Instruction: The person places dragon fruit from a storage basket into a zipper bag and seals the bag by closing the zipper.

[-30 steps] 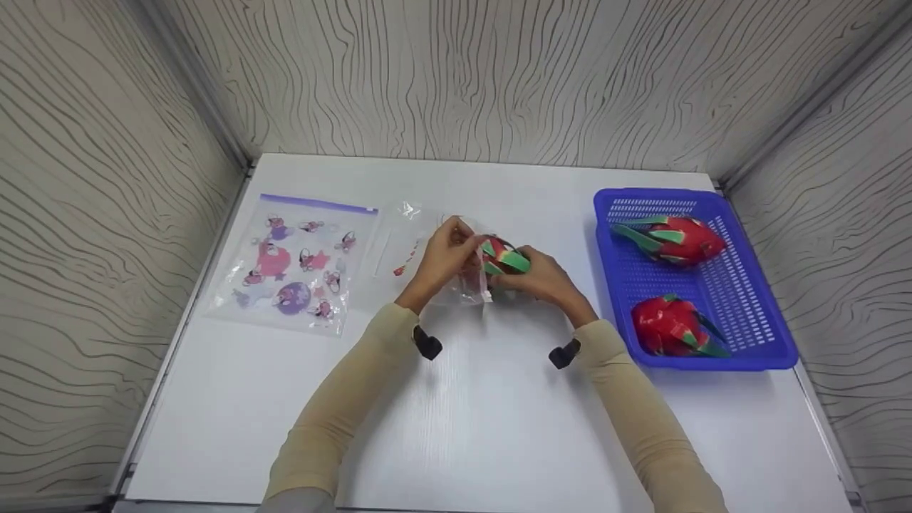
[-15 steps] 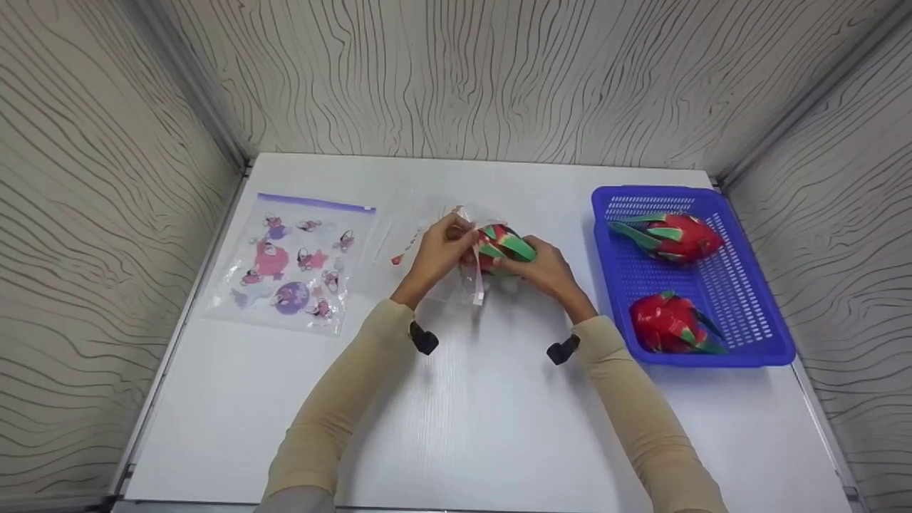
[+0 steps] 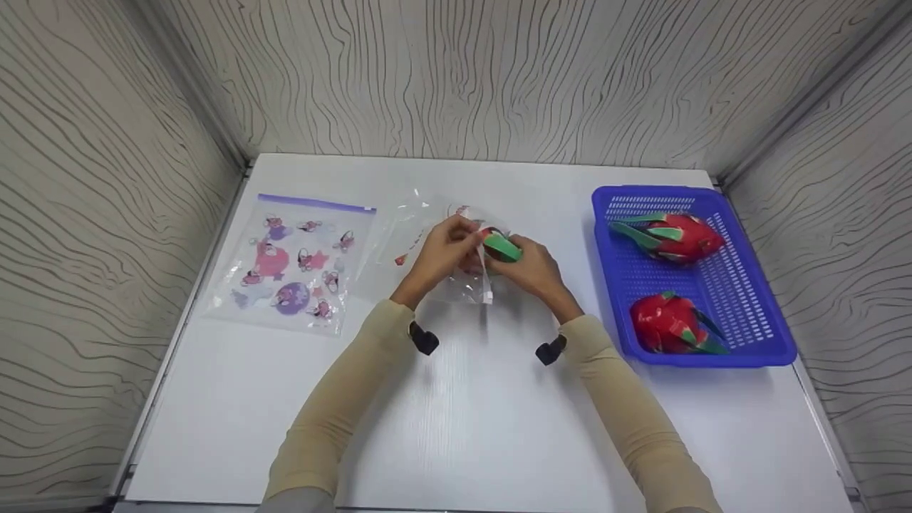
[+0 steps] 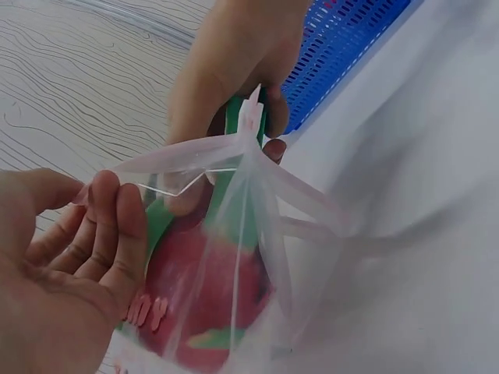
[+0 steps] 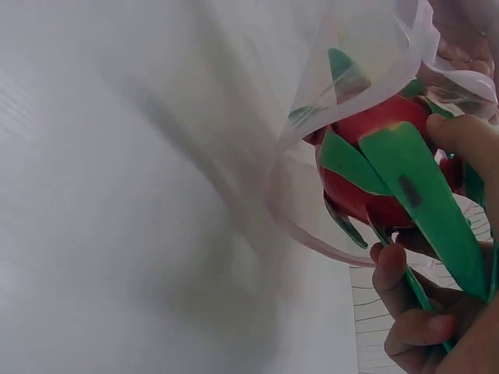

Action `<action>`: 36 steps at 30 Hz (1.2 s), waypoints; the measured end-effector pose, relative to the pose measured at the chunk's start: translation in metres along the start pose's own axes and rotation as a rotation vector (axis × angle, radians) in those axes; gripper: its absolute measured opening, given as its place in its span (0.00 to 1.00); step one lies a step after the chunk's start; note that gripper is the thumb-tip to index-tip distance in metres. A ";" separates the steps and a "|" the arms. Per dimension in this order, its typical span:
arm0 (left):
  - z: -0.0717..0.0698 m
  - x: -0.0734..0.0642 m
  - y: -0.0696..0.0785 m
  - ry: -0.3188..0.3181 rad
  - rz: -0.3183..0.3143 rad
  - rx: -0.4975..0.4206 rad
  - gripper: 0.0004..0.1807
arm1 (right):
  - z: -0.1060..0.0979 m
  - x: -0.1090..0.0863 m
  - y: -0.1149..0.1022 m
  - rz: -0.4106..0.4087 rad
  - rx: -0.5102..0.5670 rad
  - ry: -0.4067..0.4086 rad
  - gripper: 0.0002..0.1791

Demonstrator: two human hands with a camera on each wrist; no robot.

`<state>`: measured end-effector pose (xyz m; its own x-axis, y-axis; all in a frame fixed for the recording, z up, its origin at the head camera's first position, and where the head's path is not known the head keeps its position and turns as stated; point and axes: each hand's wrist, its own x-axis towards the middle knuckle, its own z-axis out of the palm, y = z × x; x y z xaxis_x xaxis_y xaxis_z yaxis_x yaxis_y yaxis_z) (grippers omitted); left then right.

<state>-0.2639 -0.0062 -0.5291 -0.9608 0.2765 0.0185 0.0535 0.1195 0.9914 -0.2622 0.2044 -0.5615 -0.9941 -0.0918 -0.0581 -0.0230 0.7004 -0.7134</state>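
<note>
My left hand (image 3: pixel 442 258) pinches the rim of a clear zip bag (image 4: pixel 257 195) with a pinkish edge, thumb against fingertips in the left wrist view. Inside the bag's mouth sits a red dragon fruit (image 4: pixel 203 280) with green leaf-like scales, its body seen through the film. My right hand (image 3: pixel 533 267) grips the leafy end of this dragon fruit (image 5: pixel 378 160). In the right wrist view, its fingers (image 5: pixel 421 335) curl round the long green scales while the bag's edge loops round the red body.
A blue basket (image 3: pixel 605 285) on the right holds two more dragon fruits, one at the back (image 3: pixel 687 239) and one in front (image 3: pixel 662 324). On the left, a second zip bag (image 3: pixel 285 267) with pink and purple prints lies flat on the white table (image 3: pixel 456 427).
The dragon fruit has moved left and deeper into the bag, with my right hand following it. My left hand keeps its pinch at the rim, almost in place.
</note>
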 end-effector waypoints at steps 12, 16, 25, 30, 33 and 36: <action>0.000 0.002 0.000 0.012 0.006 -0.024 0.10 | 0.010 0.001 -0.013 0.002 -0.068 0.070 0.26; 0.000 0.002 0.000 0.002 -0.020 -0.030 0.08 | 0.011 0.002 -0.014 0.035 -0.002 0.097 0.22; 0.000 0.002 0.002 -0.015 -0.011 -0.022 0.09 | 0.015 0.008 -0.015 0.088 0.091 0.125 0.23; 0.000 0.001 0.004 -0.051 0.009 -0.047 0.10 | 0.016 0.011 -0.017 0.133 0.119 0.112 0.23; 0.000 0.002 0.005 -0.064 0.016 -0.049 0.10 | 0.018 0.012 -0.017 0.150 0.140 0.105 0.22; 0.000 0.001 0.005 -0.083 0.014 -0.039 0.09 | 0.020 0.014 -0.018 0.161 0.160 0.111 0.18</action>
<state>-0.2651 -0.0055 -0.5245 -0.9343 0.3557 0.0229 0.0542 0.0782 0.9955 -0.2735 0.1768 -0.5636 -0.9893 0.0967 -0.1090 0.1449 0.5776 -0.8033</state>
